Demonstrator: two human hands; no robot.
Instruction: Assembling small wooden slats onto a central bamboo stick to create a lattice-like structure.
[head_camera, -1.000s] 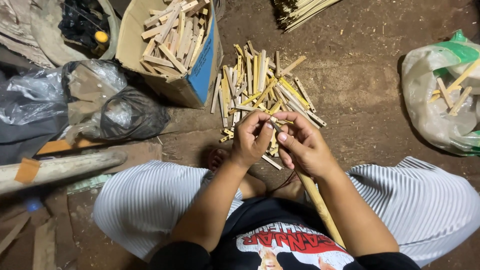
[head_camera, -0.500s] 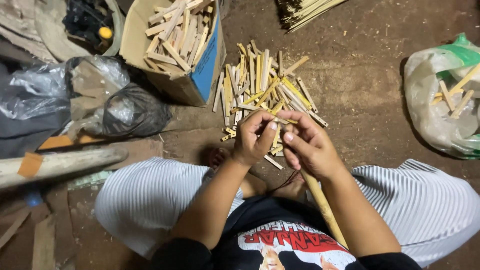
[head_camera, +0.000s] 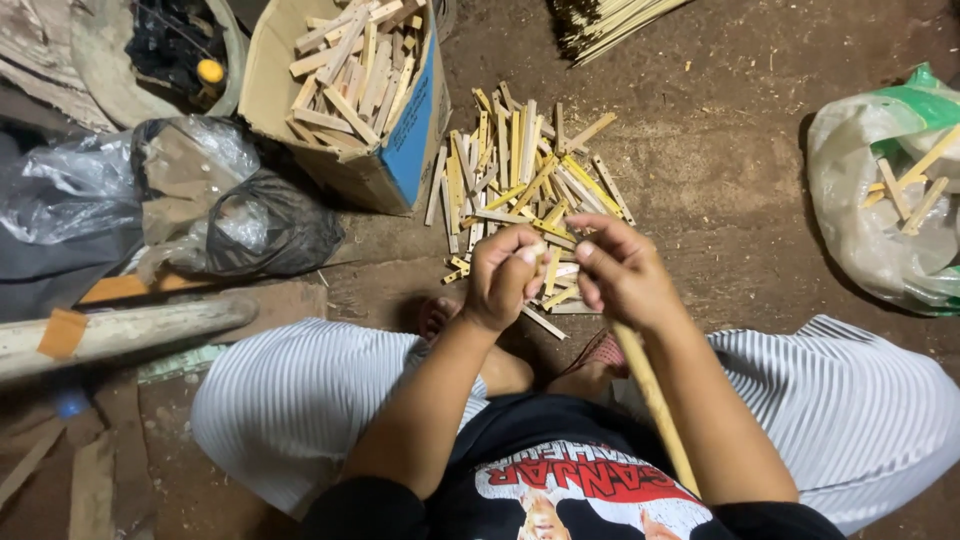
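**Two hands working a bamboo piece above a pile of strips**

At far left lie plastic bags (head_camera: 190, 200) beside a cardboard box (head_camera: 410, 150) of cut strips. The left hand (head_camera: 505, 275) is curled shut, pinching a short bamboo piece (head_camera: 540, 252). Behind it, a pile of bamboo strips (head_camera: 520, 190) lies on the dirt floor. The right hand (head_camera: 625, 275) is closed around a long stick (head_camera: 655, 400).

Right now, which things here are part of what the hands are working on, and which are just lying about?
In hand: left hand, right hand, long stick, pile of short sticks, box of sticks.
Lying about: black bag, clear bag, pole.
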